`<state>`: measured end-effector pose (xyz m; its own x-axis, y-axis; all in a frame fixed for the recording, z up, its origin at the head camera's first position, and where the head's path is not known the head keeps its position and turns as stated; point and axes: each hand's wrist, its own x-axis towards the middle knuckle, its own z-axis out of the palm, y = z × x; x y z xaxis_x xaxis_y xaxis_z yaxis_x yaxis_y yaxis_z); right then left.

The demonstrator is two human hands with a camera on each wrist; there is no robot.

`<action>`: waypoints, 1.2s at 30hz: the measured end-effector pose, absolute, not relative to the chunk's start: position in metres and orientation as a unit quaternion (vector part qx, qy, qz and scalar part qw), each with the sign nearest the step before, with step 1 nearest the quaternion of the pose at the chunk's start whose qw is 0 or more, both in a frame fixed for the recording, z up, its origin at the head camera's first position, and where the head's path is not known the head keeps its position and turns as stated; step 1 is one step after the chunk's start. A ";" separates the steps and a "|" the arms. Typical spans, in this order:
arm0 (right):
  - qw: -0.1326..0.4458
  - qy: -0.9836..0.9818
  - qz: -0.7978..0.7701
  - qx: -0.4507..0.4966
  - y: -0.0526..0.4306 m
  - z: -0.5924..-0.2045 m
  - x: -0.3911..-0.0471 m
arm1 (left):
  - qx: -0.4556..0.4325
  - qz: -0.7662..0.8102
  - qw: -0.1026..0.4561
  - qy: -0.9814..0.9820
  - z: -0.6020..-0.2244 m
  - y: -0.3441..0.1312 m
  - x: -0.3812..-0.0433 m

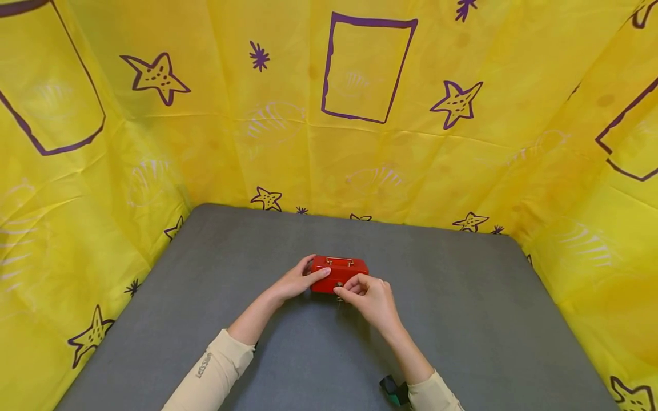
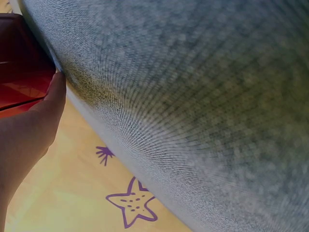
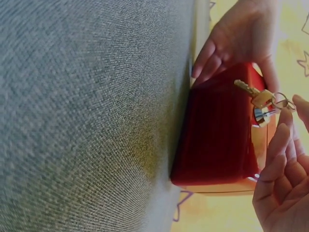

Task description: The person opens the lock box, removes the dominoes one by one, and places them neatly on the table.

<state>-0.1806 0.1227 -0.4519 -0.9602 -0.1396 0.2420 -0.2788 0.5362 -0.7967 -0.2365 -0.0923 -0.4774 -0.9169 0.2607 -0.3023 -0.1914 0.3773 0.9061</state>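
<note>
A small red metal cash box (image 1: 339, 274) with a metal carrying handle (image 1: 340, 261) on its lid stands on the grey table. My left hand (image 1: 298, 280) holds its left end, thumb on the front and fingers round the side. My right hand (image 1: 371, 297) is at the front, where thumb and forefinger pinch a key at the silver lock (image 3: 261, 116). A second key (image 3: 260, 98) hangs from the same key ring (image 3: 281, 101). The pinched key is largely hidden by the fingertips. In the left wrist view, the left hand (image 2: 36, 130) touches the dark red box (image 2: 24, 63).
The grey table top (image 1: 462, 319) spreads out around the box. Yellow cloth (image 1: 288, 142) with purple starfish drawings surrounds its back and sides. A black and green strap-like item (image 1: 393, 391) is by the right sleeve.
</note>
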 end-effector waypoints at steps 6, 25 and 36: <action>0.076 -0.870 0.474 0.113 0.123 -0.452 -0.181 | 0.022 0.555 0.203 0.806 -0.478 -0.092 -0.236; 0.077 -0.870 0.473 0.114 0.123 -0.461 -0.186 | 0.039 0.574 0.198 0.793 -0.477 -0.091 -0.239; 0.089 -0.879 0.456 0.111 0.121 -0.461 -0.184 | 0.047 0.578 0.201 0.789 -0.479 -0.092 -0.239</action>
<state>-0.1843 0.1209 -0.4611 -0.9598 -0.1135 0.2568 -0.2753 0.5602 -0.7813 -0.2390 -0.0925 -0.4787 -0.9150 0.3066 -0.2622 -0.1574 0.3271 0.9318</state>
